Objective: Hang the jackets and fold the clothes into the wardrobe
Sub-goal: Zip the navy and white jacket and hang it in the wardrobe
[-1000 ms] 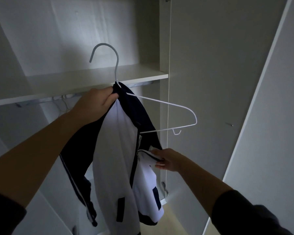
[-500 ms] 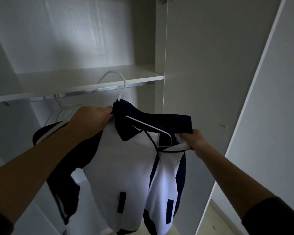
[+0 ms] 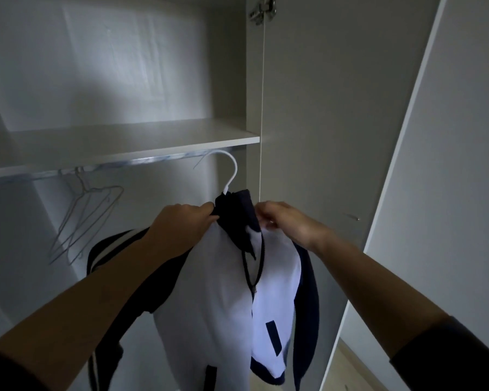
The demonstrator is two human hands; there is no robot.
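A white and navy zip jacket [image 3: 223, 280] hangs on a white hanger [image 3: 231, 172] inside the open wardrobe. The hanger's hook sits at the metal rail [image 3: 141, 162] under the shelf, at the rail's right end. My left hand [image 3: 185, 221] grips the jacket's left shoulder beside the dark collar. My right hand [image 3: 285, 221] pinches the fabric at the right shoulder. The jacket's left sleeve trails down behind my left forearm.
Several bare wire hangers [image 3: 88, 221] hang from the rail to the left. A white shelf [image 3: 124, 145] lies just above the rail. The wardrobe's side panel [image 3: 316, 136] and an open door [image 3: 449, 193] stand to the right, with light floor [image 3: 350, 373] below.
The hanger with the jacket has gone from held out in front up to the rail. My right hand rose from the jacket's hem to its right shoulder, and the jacket now covers the hanger.
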